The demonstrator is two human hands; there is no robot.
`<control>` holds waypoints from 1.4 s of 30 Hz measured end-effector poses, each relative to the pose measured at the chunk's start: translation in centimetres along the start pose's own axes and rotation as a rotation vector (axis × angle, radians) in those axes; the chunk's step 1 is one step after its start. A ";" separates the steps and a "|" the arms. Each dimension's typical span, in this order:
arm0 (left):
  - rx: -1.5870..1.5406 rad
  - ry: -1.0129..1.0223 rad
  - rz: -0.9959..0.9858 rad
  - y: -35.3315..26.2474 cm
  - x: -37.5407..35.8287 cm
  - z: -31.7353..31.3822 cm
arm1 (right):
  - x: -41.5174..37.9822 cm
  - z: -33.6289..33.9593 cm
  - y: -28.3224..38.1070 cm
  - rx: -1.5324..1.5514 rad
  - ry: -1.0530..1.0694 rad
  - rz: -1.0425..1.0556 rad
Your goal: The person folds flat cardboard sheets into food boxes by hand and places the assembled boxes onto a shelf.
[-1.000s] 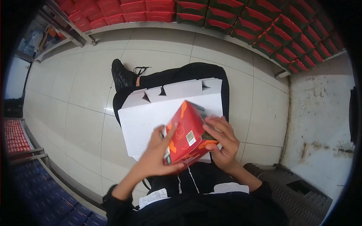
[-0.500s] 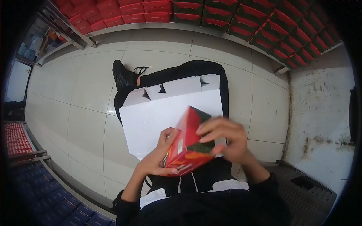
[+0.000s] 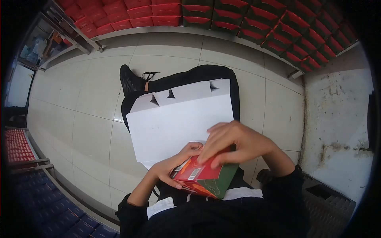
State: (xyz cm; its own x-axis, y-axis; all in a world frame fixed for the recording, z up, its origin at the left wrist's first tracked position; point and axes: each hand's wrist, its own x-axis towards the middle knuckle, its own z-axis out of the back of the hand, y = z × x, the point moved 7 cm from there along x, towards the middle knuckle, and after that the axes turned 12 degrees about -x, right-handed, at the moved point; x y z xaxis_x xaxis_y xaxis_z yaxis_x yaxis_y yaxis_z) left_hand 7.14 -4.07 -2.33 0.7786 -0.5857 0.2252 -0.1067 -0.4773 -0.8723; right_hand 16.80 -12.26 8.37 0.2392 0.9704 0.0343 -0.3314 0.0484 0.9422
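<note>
A red and green cardboard box (image 3: 204, 174) with a white barcode label rests tilted in my lap, close to my waist. My left hand (image 3: 170, 166) is wrapped round its left side, thumb near the lower edge and fingers at the upper one. Over the box's upper right part is my right hand (image 3: 238, 142), fingers stretched out with the thumb apart. Its fingertips touch the red panel and are slightly blurred. Beyond the box, a white cardboard sheet (image 3: 178, 119) with notched flaps lies across my legs.
Red boxes (image 3: 139, 16) and dark green-and-red boxes (image 3: 254, 27) line a shelf ahead. At the lower left stand dark blue boxes (image 3: 51, 206) and small red packs (image 3: 18, 146). A stained wall (image 3: 337, 123) rises on the right, above a dark plastic stool-like piece (image 3: 329, 210).
The box has turned and tipped lower toward my waist, showing its red barcode panel upward. My right hand has moved from its right side onto the top. My left hand keeps its hold.
</note>
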 end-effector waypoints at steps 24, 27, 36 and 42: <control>-0.074 -0.168 -0.025 0.2 -1.1 0.6 | 0.3 1.5 -3.1 -0.138 -0.267 -0.085; 0.041 -0.477 0.022 -0.4 -1.7 1.9 | -0.7 2.3 3.6 -0.595 -0.503 0.114; 0.006 -0.917 -0.055 -1.6 -0.6 3.0 | 1.3 2.2 3.6 -0.674 -0.739 0.292; -0.294 -1.244 -0.433 -8.2 0.1 2.7 | -0.1 0.4 4.5 -0.730 -0.700 0.506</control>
State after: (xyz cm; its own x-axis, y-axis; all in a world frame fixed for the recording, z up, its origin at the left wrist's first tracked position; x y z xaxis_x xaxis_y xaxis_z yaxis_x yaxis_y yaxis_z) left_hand 9.73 1.55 3.69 0.8062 0.5494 -0.2197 0.2832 -0.6843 -0.6720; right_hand 15.59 -12.26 12.77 0.3092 0.5826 0.7517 -0.9340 0.0371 0.3554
